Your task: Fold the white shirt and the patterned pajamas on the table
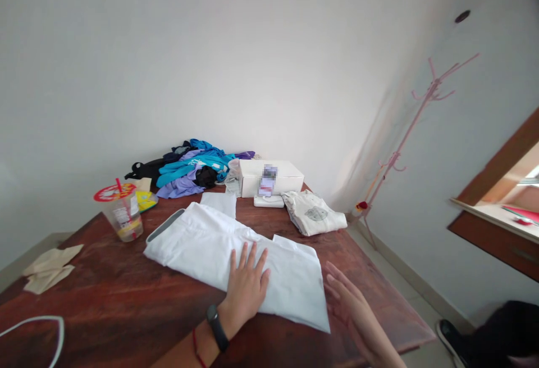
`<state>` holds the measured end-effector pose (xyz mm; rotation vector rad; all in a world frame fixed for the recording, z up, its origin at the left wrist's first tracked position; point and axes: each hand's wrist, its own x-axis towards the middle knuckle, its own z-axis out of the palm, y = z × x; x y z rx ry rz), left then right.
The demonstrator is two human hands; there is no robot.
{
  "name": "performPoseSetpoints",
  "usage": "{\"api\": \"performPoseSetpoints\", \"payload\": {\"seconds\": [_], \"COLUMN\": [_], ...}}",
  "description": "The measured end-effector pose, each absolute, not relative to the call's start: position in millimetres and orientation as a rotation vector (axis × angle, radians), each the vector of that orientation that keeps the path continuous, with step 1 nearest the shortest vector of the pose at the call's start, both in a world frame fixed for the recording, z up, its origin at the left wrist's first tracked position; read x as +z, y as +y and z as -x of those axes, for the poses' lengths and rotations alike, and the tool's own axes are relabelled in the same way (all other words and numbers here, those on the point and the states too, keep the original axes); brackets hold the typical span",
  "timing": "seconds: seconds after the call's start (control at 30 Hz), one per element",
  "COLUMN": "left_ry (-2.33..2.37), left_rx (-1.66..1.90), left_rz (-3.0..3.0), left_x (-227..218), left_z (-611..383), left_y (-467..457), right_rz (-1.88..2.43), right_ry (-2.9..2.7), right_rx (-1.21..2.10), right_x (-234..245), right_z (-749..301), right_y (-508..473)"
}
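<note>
A folded white garment (202,239) lies aslant on the wooden table, with a grey-lined edge at its left end. My left hand (246,285) rests palm down on the middle of it, fingers spread. Just off the garment's right end is my right hand (348,303), its fingers stretched out and nothing in them. Whether its fingertips touch the table cannot be made out. Behind the garment lies a small white sheet (219,204), partly covered by it.
A heap of clothes (196,167), a white box (286,174) with a phone (268,181) leaning on it, and a folded printed shirt (315,214) stand behind. At left are a plastic cup (126,219), napkins (51,267) and a white cable (61,328). A pink coat rack (415,123) stands right.
</note>
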<state>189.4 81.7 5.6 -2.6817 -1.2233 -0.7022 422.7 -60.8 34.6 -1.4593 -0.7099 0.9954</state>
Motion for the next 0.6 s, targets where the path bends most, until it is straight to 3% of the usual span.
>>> {"api": "performPoseSetpoints", "payload": {"seconds": [0.2, 0.6], "left_ry": [-1.255, -0.998], "left_rx": [-0.673, -0.634], "left_rz": [2.721, 2.996], "left_x": [7, 32], "left_z": [-191, -194], "left_y": [80, 64], "right_rz": [1.38, 1.438], "right_ry": [-0.575, -0.206], "right_rx": [1.388, 1.256], "right_x": [47, 63], "right_z": [-412, -422], "right_y": [-45, -80]}}
